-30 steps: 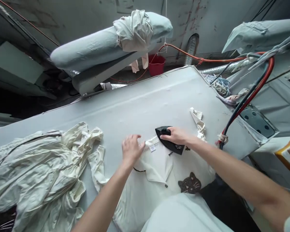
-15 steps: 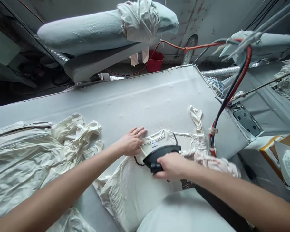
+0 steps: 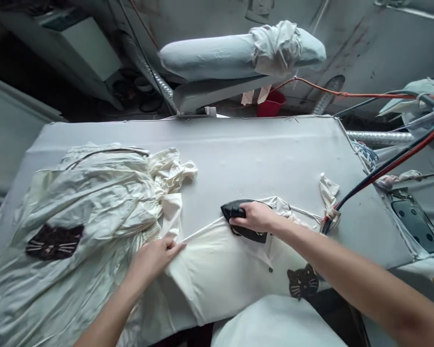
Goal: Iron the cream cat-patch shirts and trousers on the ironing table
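My right hand (image 3: 256,217) is wrapped round the handle of a black iron (image 3: 253,233), whose tip points left. The iron rests on a cream shirt (image 3: 217,270) with a dark cat-face patch (image 3: 303,281) near its lower right. My left hand (image 3: 155,259) is closed, thumb and fingers pinching the shirt's left edge, and the cloth is drawn taut toward the iron. Just left of this hand lies a heap of crumpled cream garments (image 3: 104,193), with another cat patch (image 3: 55,242) on top.
A pale padded ironing table (image 3: 231,154) carries the garments. Red and black cables (image 3: 386,166) run from its right side up to the right. Beyond the back edge stand a padded sleeve arm (image 3: 210,58) and a red bucket (image 3: 271,103). A metal iron rest (image 3: 415,224) sits at right.
My left hand has moved from lying by the neckline to pinching the shirt's left edge. The iron now points left over the upper shirt. My view has swung left.
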Available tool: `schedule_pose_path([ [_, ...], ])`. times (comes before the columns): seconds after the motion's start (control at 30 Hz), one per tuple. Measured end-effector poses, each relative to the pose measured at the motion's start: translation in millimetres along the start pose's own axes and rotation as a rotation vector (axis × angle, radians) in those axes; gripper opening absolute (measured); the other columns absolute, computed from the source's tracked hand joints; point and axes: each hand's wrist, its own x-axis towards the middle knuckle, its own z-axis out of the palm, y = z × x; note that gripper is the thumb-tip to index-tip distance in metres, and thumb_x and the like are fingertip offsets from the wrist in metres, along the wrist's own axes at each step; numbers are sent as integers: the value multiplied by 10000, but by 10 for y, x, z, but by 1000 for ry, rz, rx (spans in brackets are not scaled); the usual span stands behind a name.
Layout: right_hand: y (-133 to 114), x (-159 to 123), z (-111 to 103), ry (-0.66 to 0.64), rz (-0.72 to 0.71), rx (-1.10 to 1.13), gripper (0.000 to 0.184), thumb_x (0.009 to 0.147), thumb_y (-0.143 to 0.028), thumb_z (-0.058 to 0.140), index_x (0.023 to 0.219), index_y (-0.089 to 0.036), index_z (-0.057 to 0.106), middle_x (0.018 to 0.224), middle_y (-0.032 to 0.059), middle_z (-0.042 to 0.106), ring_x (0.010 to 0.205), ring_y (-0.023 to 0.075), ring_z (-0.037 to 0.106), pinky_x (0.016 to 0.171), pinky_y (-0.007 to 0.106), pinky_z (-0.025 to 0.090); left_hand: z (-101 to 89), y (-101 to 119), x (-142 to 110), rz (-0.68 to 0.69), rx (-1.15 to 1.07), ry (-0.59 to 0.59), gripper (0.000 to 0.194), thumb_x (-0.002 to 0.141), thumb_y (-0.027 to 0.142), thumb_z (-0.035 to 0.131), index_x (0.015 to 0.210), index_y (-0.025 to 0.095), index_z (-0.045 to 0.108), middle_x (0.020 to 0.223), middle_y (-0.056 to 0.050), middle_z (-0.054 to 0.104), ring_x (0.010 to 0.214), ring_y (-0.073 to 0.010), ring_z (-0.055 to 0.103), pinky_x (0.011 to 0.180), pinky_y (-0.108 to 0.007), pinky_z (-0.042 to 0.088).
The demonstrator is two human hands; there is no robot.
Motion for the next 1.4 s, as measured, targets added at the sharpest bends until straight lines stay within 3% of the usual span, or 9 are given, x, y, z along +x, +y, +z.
schedule_pose_path([
  [0.13,-585,225,219,-181,-365,-277,441,801,-658,688,921,-241,768,862,62,768,805,251,712,653,295,473,-77,-48,93,-2,37,33,458,937,576,432,744,260,701,869,-78,764,869,-291,696,725,-330,396],
  [0.3,-975,273,349,-293,-296,-325,514,857,-672,617,981,-201,782,906,113,783,855,295,736,706,351,538,-149,113,280,-47,47,55,344,947,435,455,828,247,717,914,-85,765,883,-280,697,722,-337,402],
  [0.47,-35,-34,-93,-153,-38,-104,621,848,-755,551,1031,-193,741,934,126,776,864,301,728,685,334,523,-92,1034,721,236,-140,361,311,960,407,491,1008,230,742,1096,-79,733,1063,-255,648,872,-349,420],
  [0.67,1213,-195,-571,94,366,290,448,885,-636,614,894,-192,673,813,57,723,654,171,641,544,246,415,50,1892,975,299,-98,374,280,925,438,564,873,235,748,1005,-76,717,1058,-292,628,879,-404,400],
  [0.93,1999,-1074,-428,268,623,552,442,862,-604,681,762,-198,537,500,-52,467,405,108,423,435,243,320,-17,1861,1017,299,-109,372,291,871,494,597,814,246,739,957,-67,703,986,-288,638,796,-378,400],
  [1.2,863,-1975,691,-184,182,-73,340,777,-531,681,856,-208,753,748,70,747,682,220,675,606,284,415,41,1840,944,329,-392,477,273,824,457,577,856,236,734,942,-65,721,931,-264,647,835,-368,456],
  [1.3,629,-2104,1161,-304,79,-118,382,787,-564,658,924,-221,759,770,81,761,714,252,705,645,307,451,384,1555,571,235,-797,490,356,821,542,592,991,254,716,927,-38,721,850,-232,654,797,-343,513],
  [1.37,725,-2199,1290,-282,123,-88,342,771,-530,680,925,-234,754,803,84,772,751,273,718,657,317,458,888,1244,147,185,-992,264,405,777,643,655,919,268,709,781,-24,689,752,-227,647,746,-348,543],
  [1.4,862,-2252,1276,-238,181,-64,323,762,-522,692,913,-243,751,823,84,777,773,284,721,665,324,461,1209,1075,-91,177,-1066,-19,424,741,673,694,869,269,711,718,-26,679,688,-225,646,702,-357,558],
])
